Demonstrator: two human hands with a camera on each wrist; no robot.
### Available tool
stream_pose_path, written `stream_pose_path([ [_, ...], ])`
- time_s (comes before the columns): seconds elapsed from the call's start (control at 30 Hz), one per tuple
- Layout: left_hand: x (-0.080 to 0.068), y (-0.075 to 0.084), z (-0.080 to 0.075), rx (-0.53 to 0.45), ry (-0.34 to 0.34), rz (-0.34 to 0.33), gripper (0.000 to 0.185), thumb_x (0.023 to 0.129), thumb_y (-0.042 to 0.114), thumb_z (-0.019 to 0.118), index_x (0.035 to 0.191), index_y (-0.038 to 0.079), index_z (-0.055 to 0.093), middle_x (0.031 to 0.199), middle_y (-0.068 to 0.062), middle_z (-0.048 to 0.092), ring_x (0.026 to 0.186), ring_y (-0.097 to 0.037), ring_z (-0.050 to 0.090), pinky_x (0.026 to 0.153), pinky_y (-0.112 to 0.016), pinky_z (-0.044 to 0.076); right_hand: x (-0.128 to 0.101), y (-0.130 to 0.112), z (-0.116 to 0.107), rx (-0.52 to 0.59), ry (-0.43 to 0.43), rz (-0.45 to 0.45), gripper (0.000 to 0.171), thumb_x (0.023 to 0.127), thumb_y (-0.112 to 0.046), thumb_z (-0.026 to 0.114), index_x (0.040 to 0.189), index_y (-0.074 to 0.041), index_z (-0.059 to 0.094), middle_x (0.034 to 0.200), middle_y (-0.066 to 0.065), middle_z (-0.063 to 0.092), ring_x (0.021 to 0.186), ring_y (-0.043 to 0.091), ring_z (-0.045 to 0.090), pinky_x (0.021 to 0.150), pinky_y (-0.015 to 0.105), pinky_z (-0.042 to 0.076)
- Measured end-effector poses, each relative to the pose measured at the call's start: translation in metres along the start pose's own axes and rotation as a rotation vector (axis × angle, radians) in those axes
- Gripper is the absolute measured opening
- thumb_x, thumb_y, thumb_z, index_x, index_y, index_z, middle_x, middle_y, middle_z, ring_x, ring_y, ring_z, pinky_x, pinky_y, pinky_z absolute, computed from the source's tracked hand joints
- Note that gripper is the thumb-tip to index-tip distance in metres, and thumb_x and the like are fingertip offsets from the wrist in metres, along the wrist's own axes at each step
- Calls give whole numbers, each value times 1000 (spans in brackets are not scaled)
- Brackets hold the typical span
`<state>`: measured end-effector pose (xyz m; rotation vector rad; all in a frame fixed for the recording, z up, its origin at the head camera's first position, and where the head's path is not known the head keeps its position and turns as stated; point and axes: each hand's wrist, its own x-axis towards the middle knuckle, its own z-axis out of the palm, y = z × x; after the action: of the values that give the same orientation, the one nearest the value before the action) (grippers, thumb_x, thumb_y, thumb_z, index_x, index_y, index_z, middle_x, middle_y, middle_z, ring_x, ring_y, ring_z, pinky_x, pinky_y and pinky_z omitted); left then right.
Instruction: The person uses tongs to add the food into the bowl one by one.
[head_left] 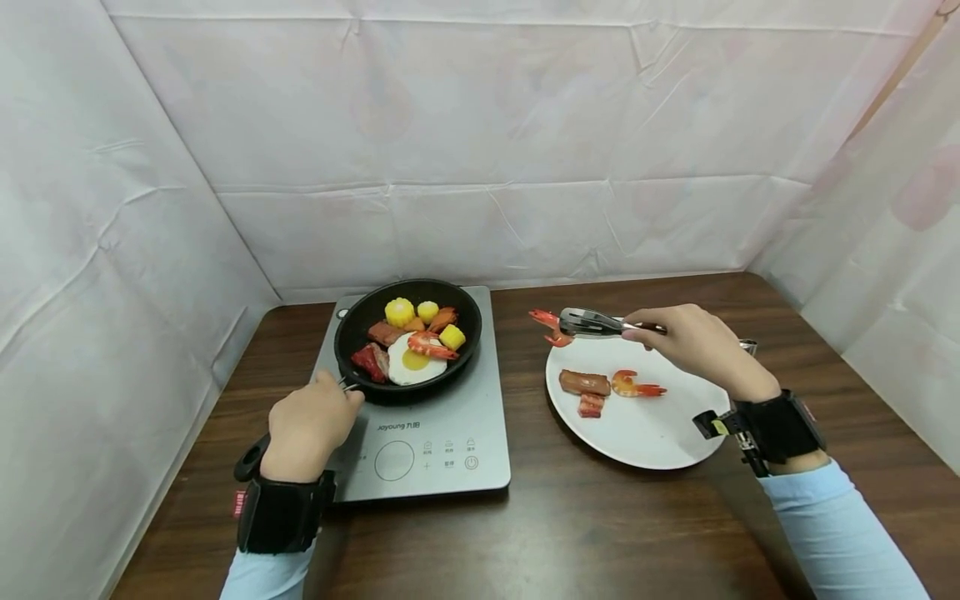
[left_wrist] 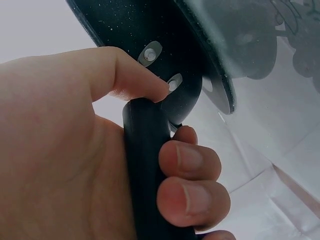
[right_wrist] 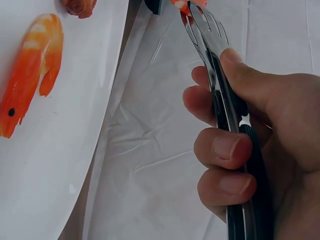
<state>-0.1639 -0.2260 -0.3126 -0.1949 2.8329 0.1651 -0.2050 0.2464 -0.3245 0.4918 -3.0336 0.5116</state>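
Observation:
On the left, my left hand [head_left: 311,421] grips the black handle [left_wrist: 150,170] of a frying pan [head_left: 358,327], fingers curled round it and thumb near the rivets. Inside the pan are a fried egg [head_left: 403,372], a shrimp [head_left: 431,347] lying over it, corn pieces [head_left: 400,312] and red meat [head_left: 369,362]. My right hand [head_left: 693,346] holds metal tongs [head_left: 596,322] with dark grips. Between the tongs' tips a shrimp [head_left: 559,338] is pinched, above the far left rim of a white plate [head_left: 652,442]. On that plate lie a sausage [head_left: 585,382], a bacon piece [head_left: 591,406] and another shrimp [head_left: 637,387].
Under the pan stands a silver induction cooker [head_left: 457,417] with a touch panel at its front. A brown wooden table [head_left: 570,533] carries everything. White sheeting [head_left: 487,125] hangs along the back and both sides.

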Motion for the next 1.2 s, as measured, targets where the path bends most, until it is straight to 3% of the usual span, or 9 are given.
stream_pose_path([
  [0.13,0,-1,1,2,11,22,55,105,37,45,120,-17,46,76,-20,62,63,-29,58,55,-39,44,1,-6,0,-17,51,-42,35,103,-40,59,126,-18,72,85,-4,73,75,9,63,66,32,46],
  [0.4,-1,-2,0,-2,10,28,53,105,36,44,115,-15,46,73,-18,60,62,-29,58,54,-39,44,6,-27,2,-29,168,-104,30,102,-36,62,124,-20,73,109,3,78,84,16,72,64,33,48],
  [0.73,-1,-1,0,-1,7,27,53,105,36,44,117,-16,46,73,-18,60,62,-29,58,54,-39,43,19,-66,2,-14,262,-173,26,99,-35,66,120,-24,75,109,-3,78,83,12,71,66,37,51],
  [0.9,0,-1,-1,-2,7,21,53,105,37,44,116,-15,47,74,-18,60,63,-29,58,54,-39,43,28,-86,9,-21,256,-213,28,99,-40,64,121,-26,74,111,-6,78,90,14,74,68,39,54],
  [1.2,-1,-1,0,-4,6,24,55,105,37,44,119,-16,46,74,-18,61,63,-29,58,54,-39,43,43,-129,23,-45,274,-311,29,96,-41,67,118,-23,75,106,-7,79,85,15,74,65,39,55],
])
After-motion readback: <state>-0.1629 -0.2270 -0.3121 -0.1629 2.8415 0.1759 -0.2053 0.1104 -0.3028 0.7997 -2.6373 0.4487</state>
